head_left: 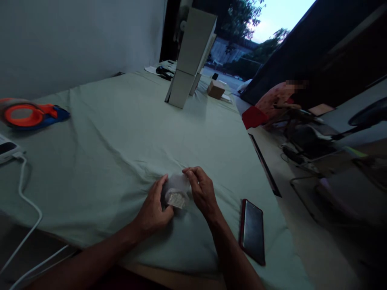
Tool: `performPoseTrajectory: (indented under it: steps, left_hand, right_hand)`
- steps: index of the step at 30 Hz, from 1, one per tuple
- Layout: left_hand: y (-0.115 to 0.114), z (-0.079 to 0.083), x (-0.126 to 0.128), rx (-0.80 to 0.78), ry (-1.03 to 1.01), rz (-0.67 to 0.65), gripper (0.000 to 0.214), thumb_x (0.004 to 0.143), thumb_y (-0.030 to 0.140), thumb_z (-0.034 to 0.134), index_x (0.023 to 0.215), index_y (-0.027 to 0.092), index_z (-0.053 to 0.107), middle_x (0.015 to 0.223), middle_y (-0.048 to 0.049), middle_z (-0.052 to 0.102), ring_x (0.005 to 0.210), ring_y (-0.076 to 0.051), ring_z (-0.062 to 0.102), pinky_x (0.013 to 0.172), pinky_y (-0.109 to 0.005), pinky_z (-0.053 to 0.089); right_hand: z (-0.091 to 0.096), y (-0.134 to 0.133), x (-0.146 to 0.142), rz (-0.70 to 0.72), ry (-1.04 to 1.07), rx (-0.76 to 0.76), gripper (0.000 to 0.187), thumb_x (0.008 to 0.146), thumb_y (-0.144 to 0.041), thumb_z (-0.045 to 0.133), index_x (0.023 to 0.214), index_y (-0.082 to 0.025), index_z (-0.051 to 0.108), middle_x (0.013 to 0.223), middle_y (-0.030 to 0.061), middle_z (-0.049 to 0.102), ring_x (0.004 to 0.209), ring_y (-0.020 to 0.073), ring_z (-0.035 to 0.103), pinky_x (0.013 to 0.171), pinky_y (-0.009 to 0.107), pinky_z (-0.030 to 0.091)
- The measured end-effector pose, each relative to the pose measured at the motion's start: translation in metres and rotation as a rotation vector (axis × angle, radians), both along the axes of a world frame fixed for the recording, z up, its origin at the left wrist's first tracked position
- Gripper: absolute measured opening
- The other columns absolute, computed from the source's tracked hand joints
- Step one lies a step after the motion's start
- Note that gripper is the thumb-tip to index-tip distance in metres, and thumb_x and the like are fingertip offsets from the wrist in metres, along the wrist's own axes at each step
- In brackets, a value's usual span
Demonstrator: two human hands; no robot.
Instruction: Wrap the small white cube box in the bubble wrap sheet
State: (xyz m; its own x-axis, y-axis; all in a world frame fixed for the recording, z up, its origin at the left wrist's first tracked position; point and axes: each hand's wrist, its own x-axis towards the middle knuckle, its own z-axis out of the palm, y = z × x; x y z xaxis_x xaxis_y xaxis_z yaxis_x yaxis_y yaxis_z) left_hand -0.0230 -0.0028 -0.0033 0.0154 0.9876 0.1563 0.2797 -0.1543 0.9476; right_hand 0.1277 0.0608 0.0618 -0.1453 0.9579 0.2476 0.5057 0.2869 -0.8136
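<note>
A small packet in whitish translucent wrapping (175,181) is between my hands, low over the cloth-covered table. Its near end shows a pale, silvery block (177,199); blur hides what it is made of. My left hand (155,207) cups the packet from the left, thumb at the near end and fingers along the far side. At the upper right edge, my right hand (201,189) pinches the wrapping between thumb and fingers. To the right of my right forearm lies a phone with a dark screen and red case (252,231).
Wrinkled pale green cloth covers the table (121,133). Orange-and-blue goggles or a similar item (33,114) and a white device (9,149) with a cable (22,189) lie left. Tall boxes (187,60) and a brown carton (215,89) stand far off. A person (273,98) is at right.
</note>
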Motion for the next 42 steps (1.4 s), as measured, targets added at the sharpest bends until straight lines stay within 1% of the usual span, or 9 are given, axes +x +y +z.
performPoseTrajectory:
  steps: [5, 12, 14, 18, 22, 26, 30, 33, 42]
  left_hand:
    - [0.0, 0.007, -0.006, 0.021, -0.126, -0.051, 0.077, 0.072, 0.017, 0.056, 0.144, 0.019, 0.029, 0.143, -0.0133, 0.042, 0.134, -0.03, 0.04, 0.113, -0.05, 0.029]
    - [0.01, 0.011, -0.01, 0.002, -0.221, -0.097, 0.043, 0.073, 0.027, 0.06, 0.116, 0.021, 0.06, 0.138, -0.0103, 0.047, 0.133, -0.033, 0.039, 0.111, -0.049, 0.031]
    - [0.014, 0.012, -0.008, -0.09, -0.322, -0.105, 0.05, 0.072, 0.028, 0.058, 0.122, 0.02, 0.057, 0.129, -0.0107, 0.055, 0.121, -0.03, 0.052, 0.102, -0.047, 0.043]
    - [0.018, 0.014, -0.008, -0.26, -0.455, -0.147, 0.057, 0.073, 0.03, 0.059, 0.128, 0.018, 0.052, 0.114, -0.0095, 0.063, 0.093, -0.024, 0.064, 0.077, -0.037, 0.056]
    - [0.018, 0.017, -0.01, -0.217, -0.474, -0.127, 0.045, 0.082, 0.038, 0.058, 0.122, 0.018, 0.06, 0.122, -0.0088, 0.063, 0.113, -0.027, 0.058, 0.097, -0.041, 0.047]
    - [0.017, 0.015, -0.007, -0.135, -0.581, -0.18, 0.047, 0.093, 0.047, 0.043, 0.126, 0.019, 0.059, 0.135, -0.0082, 0.058, 0.129, -0.028, 0.048, 0.11, -0.044, 0.036]
    - [0.019, 0.01, -0.007, -0.094, -0.576, -0.159, 0.049, 0.093, 0.051, 0.042, 0.124, 0.018, 0.061, 0.134, -0.0076, 0.059, 0.132, -0.027, 0.046, 0.115, -0.044, 0.032]
    - [0.023, 0.01, -0.011, -0.129, -0.635, -0.062, 0.042, 0.089, 0.046, 0.046, 0.115, 0.019, 0.066, 0.127, -0.0078, 0.064, 0.128, -0.027, 0.05, 0.113, -0.044, 0.035]
    - [0.028, 0.02, -0.014, -0.295, -0.754, -0.078, 0.042, 0.076, 0.036, 0.058, 0.113, 0.018, 0.065, 0.121, -0.0098, 0.066, 0.118, -0.03, 0.058, 0.1, -0.046, 0.046]
  right_hand:
    - [0.009, 0.01, -0.001, -0.048, 0.058, -0.001, 0.026, 0.093, -0.037, 0.046, 0.08, -0.019, 0.06, 0.073, -0.0002, 0.06, 0.069, 0.0152, 0.053, 0.064, 0.026, 0.039]
    - [0.02, 0.037, -0.003, 0.072, 0.147, -0.013, 0.026, 0.089, -0.037, 0.047, 0.071, -0.02, 0.057, 0.069, -0.0003, 0.058, 0.068, 0.0148, 0.052, 0.065, 0.026, 0.041]
    - [0.018, 0.042, -0.001, 0.071, 0.122, -0.015, 0.026, 0.088, -0.036, 0.047, 0.071, -0.019, 0.057, 0.07, 0.0003, 0.059, 0.069, 0.0154, 0.053, 0.067, 0.027, 0.042]
    - [0.011, 0.03, 0.008, -0.152, 0.108, 0.097, 0.023, 0.089, -0.038, 0.048, 0.088, -0.019, 0.06, 0.079, 0.0015, 0.061, 0.072, 0.0165, 0.055, 0.07, 0.03, 0.043]
    - [0.002, -0.001, 0.01, -0.036, -0.01, 0.059, 0.021, 0.087, -0.039, 0.053, 0.086, -0.019, 0.062, 0.079, 0.0024, 0.064, 0.071, 0.017, 0.058, 0.069, 0.03, 0.045]
    - [-0.015, -0.02, -0.003, 0.065, -0.165, 0.043, 0.038, 0.074, -0.039, 0.068, 0.105, -0.018, 0.063, 0.104, 0.0092, 0.067, 0.083, 0.0215, 0.06, 0.08, 0.036, 0.045]
    - [-0.031, -0.012, -0.002, -0.096, 0.178, -0.092, 0.018, 0.077, -0.038, 0.063, 0.08, -0.02, 0.064, 0.08, 0.0032, 0.065, 0.074, 0.0182, 0.055, 0.076, 0.033, 0.044]
    - [-0.041, -0.001, 0.012, -0.154, 0.488, -0.267, 0.029, 0.079, -0.047, 0.058, 0.066, -0.021, 0.054, 0.063, -0.0008, 0.057, 0.062, 0.0152, 0.052, 0.063, 0.028, 0.045]
    - [-0.055, -0.004, 0.03, -0.152, 0.651, -0.425, 0.035, 0.072, -0.051, 0.067, 0.082, -0.019, 0.062, 0.071, 0.0009, 0.062, 0.058, 0.0132, 0.053, 0.049, 0.022, 0.04]
